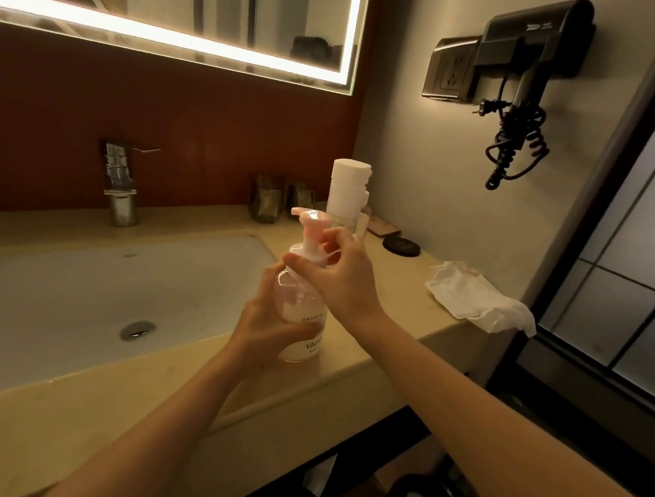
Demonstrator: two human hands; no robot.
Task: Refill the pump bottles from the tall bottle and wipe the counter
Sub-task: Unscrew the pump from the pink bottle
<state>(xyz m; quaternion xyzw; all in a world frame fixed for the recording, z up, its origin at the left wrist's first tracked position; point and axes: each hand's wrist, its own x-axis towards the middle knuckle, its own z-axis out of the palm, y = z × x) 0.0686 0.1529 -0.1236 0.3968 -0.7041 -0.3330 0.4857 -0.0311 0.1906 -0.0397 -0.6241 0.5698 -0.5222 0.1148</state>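
So, everything around the sink [81,268]: a big lit mirror [219,4] hangs on the wall above it, and the beige tabletop [394,281] wraps all round it. High on the side wall, way right of the sink, there's a black hair dryer [534,41] with its coiled cord dangling, plus a socket [451,70]. A crumpled white cloth [474,299] lies far right of the sink, at the tabletop's end. The chrome faucet [121,185] sits right behind the sink.

The tall bottle [348,191], white and capped, stands upright past the sink's back right corner. Two dark cups [267,200] stand at that same corner, closer to the sink, and a little black disc [401,246] lies further right.

The pump bottle [309,313] stands upright just right of the sink, toward the front edge, and hides the tall bottle's foot. The left hand [269,318] has its grip wrapped round the clear body from the sink side. The right hand [339,276] comes in from the far side, its grip pinching the pink pump neck under the head, thumb and fingers curled on it.
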